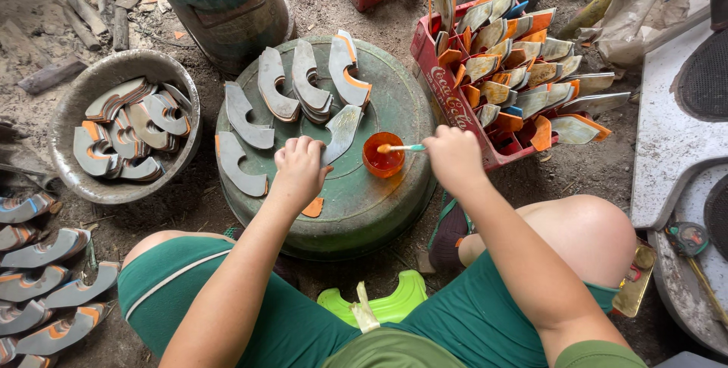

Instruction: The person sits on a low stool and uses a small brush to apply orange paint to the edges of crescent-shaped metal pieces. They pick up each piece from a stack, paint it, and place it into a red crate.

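My left hand [298, 169] grips a curved grey metal blade [341, 131] over the round green drum top [379, 201]; the blade's orange-painted end [312, 207] shows below the hand. My right hand [453, 157] holds a small brush [402, 147] whose orange tip rests in a little cup of orange paint [383, 156] on the drum. Several more grey curved blades [303, 84], some with orange edges, lie spread on the drum's far and left side.
A red crate [447, 91] at right stands packed with painted blades. A metal basin [80, 182] at left holds more blades, and others lie on the dirt at lower left [45, 285]. A green barrel [227, 4] stands behind; a green stool [394, 303] sits between my knees.
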